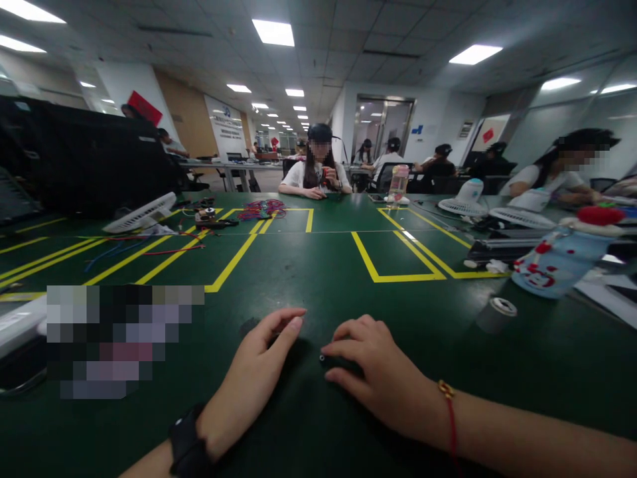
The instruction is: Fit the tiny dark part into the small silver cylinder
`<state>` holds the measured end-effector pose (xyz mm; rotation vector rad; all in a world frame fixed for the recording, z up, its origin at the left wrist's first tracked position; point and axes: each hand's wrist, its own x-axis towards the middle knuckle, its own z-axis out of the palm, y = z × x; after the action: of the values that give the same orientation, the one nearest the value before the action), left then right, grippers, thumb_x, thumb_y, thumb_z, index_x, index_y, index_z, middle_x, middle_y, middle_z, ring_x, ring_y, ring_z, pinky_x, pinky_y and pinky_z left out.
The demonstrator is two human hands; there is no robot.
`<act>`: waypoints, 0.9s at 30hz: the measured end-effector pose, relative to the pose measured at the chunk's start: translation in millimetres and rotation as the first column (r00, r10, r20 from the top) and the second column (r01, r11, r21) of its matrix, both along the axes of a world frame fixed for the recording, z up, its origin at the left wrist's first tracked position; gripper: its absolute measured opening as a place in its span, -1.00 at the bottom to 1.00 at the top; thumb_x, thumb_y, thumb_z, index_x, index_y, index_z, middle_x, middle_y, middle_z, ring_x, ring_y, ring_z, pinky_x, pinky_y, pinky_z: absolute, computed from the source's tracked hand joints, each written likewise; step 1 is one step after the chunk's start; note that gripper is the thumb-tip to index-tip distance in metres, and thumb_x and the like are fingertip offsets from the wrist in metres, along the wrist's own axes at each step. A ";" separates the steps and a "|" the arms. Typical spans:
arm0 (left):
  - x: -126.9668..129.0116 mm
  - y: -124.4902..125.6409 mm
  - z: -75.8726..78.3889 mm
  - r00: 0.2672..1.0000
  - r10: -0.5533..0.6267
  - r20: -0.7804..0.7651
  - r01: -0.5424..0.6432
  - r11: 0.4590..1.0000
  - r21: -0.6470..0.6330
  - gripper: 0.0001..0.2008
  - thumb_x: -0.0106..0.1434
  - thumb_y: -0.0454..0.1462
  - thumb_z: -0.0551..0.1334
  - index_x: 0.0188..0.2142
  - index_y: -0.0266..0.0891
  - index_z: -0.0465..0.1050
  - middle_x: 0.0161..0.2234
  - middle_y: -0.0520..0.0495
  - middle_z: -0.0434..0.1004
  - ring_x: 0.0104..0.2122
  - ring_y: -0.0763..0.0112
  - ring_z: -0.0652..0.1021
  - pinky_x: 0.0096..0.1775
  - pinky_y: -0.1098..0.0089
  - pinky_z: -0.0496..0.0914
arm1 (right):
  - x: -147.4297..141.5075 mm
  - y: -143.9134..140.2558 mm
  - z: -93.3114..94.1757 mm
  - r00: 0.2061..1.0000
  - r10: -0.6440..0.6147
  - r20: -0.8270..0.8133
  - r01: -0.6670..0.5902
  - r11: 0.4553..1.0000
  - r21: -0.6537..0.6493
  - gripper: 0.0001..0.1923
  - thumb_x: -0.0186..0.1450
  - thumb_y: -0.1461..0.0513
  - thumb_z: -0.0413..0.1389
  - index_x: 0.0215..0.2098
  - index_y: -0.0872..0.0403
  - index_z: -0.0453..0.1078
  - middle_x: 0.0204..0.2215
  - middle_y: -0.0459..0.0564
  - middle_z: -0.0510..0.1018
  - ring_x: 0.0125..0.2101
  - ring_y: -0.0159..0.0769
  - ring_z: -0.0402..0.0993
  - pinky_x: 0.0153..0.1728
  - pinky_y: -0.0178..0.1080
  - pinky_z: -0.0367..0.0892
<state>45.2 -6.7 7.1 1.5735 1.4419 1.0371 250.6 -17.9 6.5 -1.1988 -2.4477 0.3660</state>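
Observation:
Both my hands rest on the dark green table [318,265] near its front edge. My left hand [259,372] lies palm down with its fingers together and pointing right; a black band sits on that wrist. My right hand [378,372] lies just to its right, fingers curled toward the left, with a red string bracelet on the wrist. A tiny dark part with a pale tip [322,358] lies on the table at my right fingertips, between the two hands. Whether the fingers pinch it is unclear.
Yellow tape lines mark boxes on the table. Red and blue wires [262,210] and a white fan [142,214] lie far left. A small grey roll [497,312], a patterned bottle [557,262] and more fans are at the right. A person sits opposite [316,174].

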 end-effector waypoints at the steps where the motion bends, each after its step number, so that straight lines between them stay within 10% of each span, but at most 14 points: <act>1: -1.0 0.3 -0.1 1.000 0.014 0.021 -0.014 1.000 0.000 -0.71 0.30 -0.11 0.12 -0.07 -0.14 0.47 -0.07 -0.06 0.55 -0.04 0.21 0.49 0.02 0.24 0.30 | -5.3 2.7 0.4 1.000 0.011 -0.014 -0.011 1.000 -0.014 -0.79 0.30 0.11 0.03 -0.18 -0.06 0.44 -0.18 -0.06 0.44 -0.16 -0.31 0.27 -0.13 -0.17 0.17; 9: -5.9 1.2 -2.3 0.997 0.052 0.060 -0.050 0.998 -0.045 -0.69 0.28 -0.06 0.13 -0.12 -0.15 0.48 -0.20 -0.04 0.58 -0.15 0.22 0.53 -0.10 0.28 0.35 | 92.3 10.0 21.9 0.962 -0.265 -0.066 0.268 0.963 0.043 -0.79 0.31 0.12 -0.03 -0.24 0.06 0.35 -0.23 -0.02 0.43 -0.22 -0.37 0.33 -0.19 -0.27 0.25; 13: -5.3 1.8 -3.6 0.996 0.055 0.064 -0.052 0.997 -0.051 -0.69 0.29 -0.06 0.13 -0.12 -0.16 0.48 -0.21 -0.04 0.57 -0.16 0.23 0.52 -0.13 0.30 0.35 | 171.8 10.7 28.4 0.766 -0.631 -0.122 0.637 0.722 0.268 -0.72 0.26 0.02 0.02 -0.23 0.02 0.37 -0.17 -0.02 0.45 -0.16 -0.27 0.36 -0.16 -0.21 0.25; 16: -4.1 2.4 -4.1 0.996 0.051 0.074 -0.048 0.998 -0.039 -0.70 0.29 -0.07 0.13 -0.15 -0.16 0.49 -0.23 -0.03 0.57 -0.17 0.24 0.52 -0.14 0.31 0.35 | 211.7 4.8 27.4 0.617 -0.783 -0.077 0.780 0.596 0.193 -0.68 0.25 0.00 0.01 -0.20 0.03 0.39 -0.16 0.02 0.47 -0.17 -0.23 0.40 -0.20 -0.18 0.27; 22: -4.1 2.4 -5.2 0.996 0.053 0.064 -0.052 0.998 -0.029 -0.71 0.28 -0.06 0.14 -0.15 -0.15 0.49 -0.24 -0.02 0.57 -0.19 0.24 0.52 -0.15 0.32 0.34 | 228.6 -10.0 21.0 0.515 -0.852 -0.099 0.844 0.524 -0.117 -0.56 0.24 -0.08 0.00 -0.08 0.00 0.37 -0.17 0.08 0.50 -0.27 -0.22 0.48 -0.29 -0.21 0.33; 27: -4.0 2.1 -4.9 0.996 0.048 0.078 -0.045 0.998 -0.041 -0.71 0.28 -0.06 0.13 -0.16 -0.15 0.49 -0.25 -0.02 0.56 -0.19 0.25 0.50 -0.13 0.31 0.31 | 234.4 -2.2 12.7 0.469 -0.873 -0.132 0.872 0.482 -0.085 -0.50 0.10 -0.12 0.08 -0.11 -0.02 0.40 -0.18 0.00 0.52 -0.30 -0.20 0.48 -0.35 -0.21 0.36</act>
<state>41.2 -4.6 2.2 1.4616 1.4421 1.0796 485.0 -20.1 19.2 -2.1264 -1.3667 0.1307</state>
